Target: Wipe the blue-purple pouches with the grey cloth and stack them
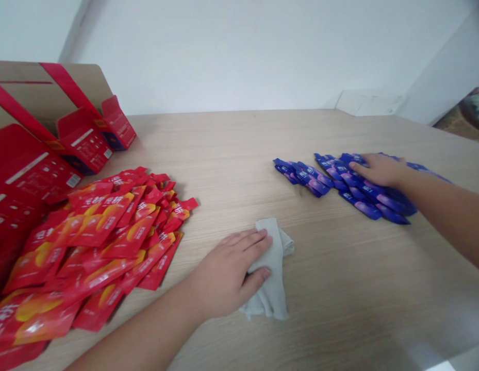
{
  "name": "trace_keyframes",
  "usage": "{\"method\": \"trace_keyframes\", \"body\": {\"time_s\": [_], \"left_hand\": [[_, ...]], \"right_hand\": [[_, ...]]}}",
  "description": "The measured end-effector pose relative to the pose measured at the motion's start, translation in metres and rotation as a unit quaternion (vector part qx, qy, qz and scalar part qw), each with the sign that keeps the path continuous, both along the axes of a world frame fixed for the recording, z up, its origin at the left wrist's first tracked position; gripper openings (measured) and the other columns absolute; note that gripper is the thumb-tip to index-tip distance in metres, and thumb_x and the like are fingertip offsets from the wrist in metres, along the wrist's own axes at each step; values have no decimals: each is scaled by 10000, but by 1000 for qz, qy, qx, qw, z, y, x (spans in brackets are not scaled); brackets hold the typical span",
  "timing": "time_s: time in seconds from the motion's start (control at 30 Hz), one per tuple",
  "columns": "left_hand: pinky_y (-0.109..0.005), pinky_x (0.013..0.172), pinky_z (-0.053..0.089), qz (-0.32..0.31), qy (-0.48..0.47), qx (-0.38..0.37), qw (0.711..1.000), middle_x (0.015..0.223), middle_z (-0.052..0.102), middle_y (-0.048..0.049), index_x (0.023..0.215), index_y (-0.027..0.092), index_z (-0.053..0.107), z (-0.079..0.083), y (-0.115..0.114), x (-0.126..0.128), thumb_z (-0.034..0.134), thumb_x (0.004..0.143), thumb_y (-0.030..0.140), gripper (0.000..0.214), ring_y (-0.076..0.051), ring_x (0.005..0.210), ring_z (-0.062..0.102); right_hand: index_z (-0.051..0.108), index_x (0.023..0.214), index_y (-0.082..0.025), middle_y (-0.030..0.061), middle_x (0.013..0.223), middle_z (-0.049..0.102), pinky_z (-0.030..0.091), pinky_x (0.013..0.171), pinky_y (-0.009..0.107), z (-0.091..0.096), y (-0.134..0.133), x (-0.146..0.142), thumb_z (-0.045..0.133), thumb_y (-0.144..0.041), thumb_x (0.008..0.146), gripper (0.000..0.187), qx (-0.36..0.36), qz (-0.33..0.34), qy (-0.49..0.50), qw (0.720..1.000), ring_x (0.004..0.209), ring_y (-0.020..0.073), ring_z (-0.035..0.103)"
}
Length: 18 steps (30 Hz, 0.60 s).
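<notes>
My left hand [233, 273] presses down on a pale grey-green cloth [277, 268] at the front middle of the table. Its fingers and thumb lie over the folded cloth, gripping it against the wood. At the right, my right hand [382, 169] rests palm down on a pile of blue-purple packets [363, 198]. Its fingers lie stretched across the top packets, and some fingertips are hard to make out. Just left of that pile lies a smaller group of blue-purple packets [303, 176], apart from both hands.
A large heap of red and orange packets [119, 226] covers the table's left side. Behind it stand red cartons [82, 141] with open flaps, next to a brown cardboard panel [22, 95]. A white wall [231, 56] closes off the wooden table's [224, 154] back edge.
</notes>
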<state>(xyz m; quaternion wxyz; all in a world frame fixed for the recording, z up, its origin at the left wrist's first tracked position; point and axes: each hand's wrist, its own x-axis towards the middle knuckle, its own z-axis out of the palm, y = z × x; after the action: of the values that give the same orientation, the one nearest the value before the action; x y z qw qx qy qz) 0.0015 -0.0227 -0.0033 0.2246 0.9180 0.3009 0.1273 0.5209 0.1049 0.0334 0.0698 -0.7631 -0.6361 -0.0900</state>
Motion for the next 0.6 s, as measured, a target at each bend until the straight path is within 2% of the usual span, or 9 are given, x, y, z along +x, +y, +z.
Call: {"method": "trace_keyframes", "body": {"time_s": [0.1,0.17,0.27,0.33,0.47,0.53,0.6], "left_hand": [[-504,1325,385,-6,-2,0,1000,1704,507,-119,1632,194,518,0,0,-1,589,1090,407,586,-279,1575,503],[-498,1326,383,-9,-6,2,1000,1709,502,-113,1640,196,507,-1,0,-1,588,1092,413,595,-275,1578,498],[-498,1322,389,-9,-12,3,1000,1705,509,-114,1641,199,505,-2,0,-1,589,1094,417,595,-277,1573,504],[-499,1320,393,-9,-13,4,1000,1703,510,-116,1639,201,507,-2,0,-1,589,1094,416,592,-279,1571,507],[-493,1324,383,-14,-11,4,1000,1711,498,-123,1647,188,497,-2,0,-2,576,1101,421,599,-285,1580,493],[-489,1327,377,-15,-11,3,1000,1716,491,-126,1648,176,495,-2,0,-2,568,1105,427,602,-288,1587,483],[-488,1328,376,-16,-13,1,1000,1715,492,-126,1647,168,496,-2,0,-2,570,1103,428,608,-292,1587,482]], "right_hand": [[575,1603,-93,266,1594,604,421,1156,397,3,4,-35,383,-620,1140,727,-51,108,24,993,1490,306,576],[502,1659,-130,225,1640,574,427,1196,381,-4,11,-61,484,-654,1099,767,-93,158,39,982,1490,310,580],[426,1681,-85,275,1658,529,473,1213,498,-18,25,-96,715,-694,931,1008,-162,169,52,971,1445,410,610],[420,1671,-69,296,1612,570,510,1177,524,-24,34,-112,763,-688,868,1070,-183,165,49,968,1382,433,653],[457,1624,-16,334,1523,629,534,1131,518,-24,46,-125,772,-606,844,1027,-168,164,41,971,1307,445,689],[523,1584,-53,299,1505,658,546,1112,506,-20,50,-123,790,-545,816,950,-156,168,44,972,1288,433,698],[632,1493,-138,220,1398,749,580,1055,495,-15,52,-119,819,-513,767,839,-146,175,53,972,1207,414,736]]}}
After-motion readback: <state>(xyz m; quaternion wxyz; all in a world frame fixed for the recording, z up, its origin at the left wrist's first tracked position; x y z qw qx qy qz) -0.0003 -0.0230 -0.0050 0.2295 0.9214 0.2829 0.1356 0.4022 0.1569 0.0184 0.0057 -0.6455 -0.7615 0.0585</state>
